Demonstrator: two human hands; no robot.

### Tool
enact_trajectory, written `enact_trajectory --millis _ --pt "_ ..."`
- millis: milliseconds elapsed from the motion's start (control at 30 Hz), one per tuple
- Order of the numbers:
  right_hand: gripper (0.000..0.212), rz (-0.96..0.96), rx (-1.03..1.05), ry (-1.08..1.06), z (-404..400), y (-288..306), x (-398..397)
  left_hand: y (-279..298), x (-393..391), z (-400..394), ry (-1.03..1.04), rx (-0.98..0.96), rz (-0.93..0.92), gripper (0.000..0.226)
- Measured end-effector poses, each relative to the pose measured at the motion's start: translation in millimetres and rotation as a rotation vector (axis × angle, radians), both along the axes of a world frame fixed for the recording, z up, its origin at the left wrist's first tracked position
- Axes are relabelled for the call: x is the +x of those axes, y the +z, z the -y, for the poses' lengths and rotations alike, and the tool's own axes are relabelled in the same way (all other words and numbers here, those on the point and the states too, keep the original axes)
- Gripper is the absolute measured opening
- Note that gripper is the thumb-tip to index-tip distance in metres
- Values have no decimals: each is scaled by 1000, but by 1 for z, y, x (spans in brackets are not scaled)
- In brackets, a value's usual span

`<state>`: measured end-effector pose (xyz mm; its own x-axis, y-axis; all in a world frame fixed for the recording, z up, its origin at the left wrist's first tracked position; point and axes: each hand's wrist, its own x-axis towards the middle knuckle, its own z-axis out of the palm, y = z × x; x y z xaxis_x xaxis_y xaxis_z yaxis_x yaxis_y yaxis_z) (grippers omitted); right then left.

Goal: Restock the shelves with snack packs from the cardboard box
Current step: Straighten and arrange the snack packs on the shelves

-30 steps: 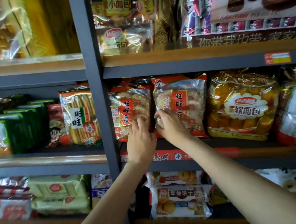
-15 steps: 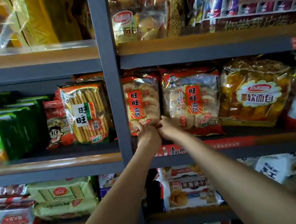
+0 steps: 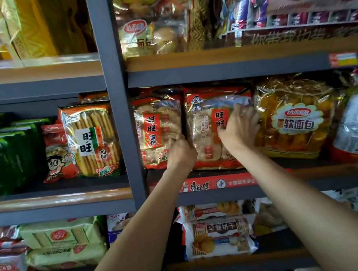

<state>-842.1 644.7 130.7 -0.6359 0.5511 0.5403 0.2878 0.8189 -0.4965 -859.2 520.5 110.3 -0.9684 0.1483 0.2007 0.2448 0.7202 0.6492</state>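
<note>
Settling: both hands work on one rice-cracker pack [image 3: 205, 131] standing upright on the middle shelf [image 3: 274, 179].
Left hand [image 3: 182, 152]: fingers curled round the pack's left edge, in the gap beside the next cracker pack [image 3: 159, 129].
Right hand [image 3: 238, 127]: fingers spread flat on the pack's front, pressing it back.
Neighbours: bread bag [image 3: 297, 116] touches the pack on the right.
Done: this pack is on the shelf, nearly squared up.
Left: cardboard box not in view, so remaining stock cannot be judged.
</note>
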Motion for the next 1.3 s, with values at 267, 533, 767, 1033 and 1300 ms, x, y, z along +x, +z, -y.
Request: enact_trajectory --millis 267,533,767,1033,1300 --pt "97 112 -449 225 -36 -32 -1 -14 -3 -20 -59 155 209 49" --pt "99 127 -545 200 -31 -33 -17 -18 -17 -15 -30 72 196 51" --pt "95 103 -559 223 -36 -44 -6 -22 -8 -15 22 106 69 51" --pt "81 155 -623 244 -43 -44 -2 -20 -2 -14 5 83 78 52" --pt "59 -16 -598 287 -41 -31 -15 -16 -10 -7 21 336 109 52"
